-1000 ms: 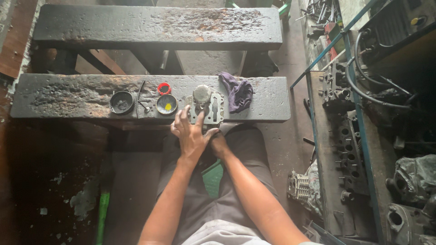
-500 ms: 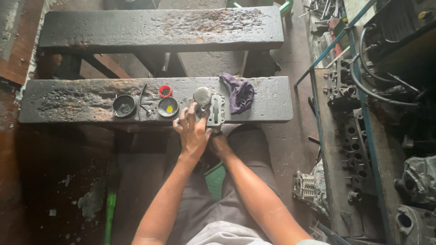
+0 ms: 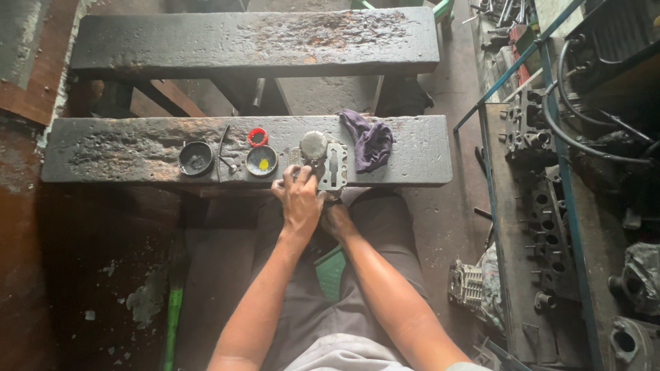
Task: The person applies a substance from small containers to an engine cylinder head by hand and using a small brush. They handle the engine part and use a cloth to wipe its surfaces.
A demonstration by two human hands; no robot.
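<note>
Two benches: far bench (image 3: 254, 42) bare, near bench (image 3: 124, 148) carries the work. One purple rag (image 3: 370, 141) lies right of one slotted metal plate (image 3: 334, 165). One round grey part (image 3: 313, 145) stands beside the plate at the near edge. Two small tins: dark tin (image 3: 196, 158), and a tin with a yellow spot (image 3: 261, 161). One red ring (image 3: 257, 136).

Left hand (image 3: 299, 199) is curled, fingers closed on something at the plate's edge; what, cannot tell. Right hand (image 3: 333, 214) sits mostly hidden beneath it; state unclear.

Judged step: fitting or working the part at the plate. Next calls for a steady, aligned grip.
</note>
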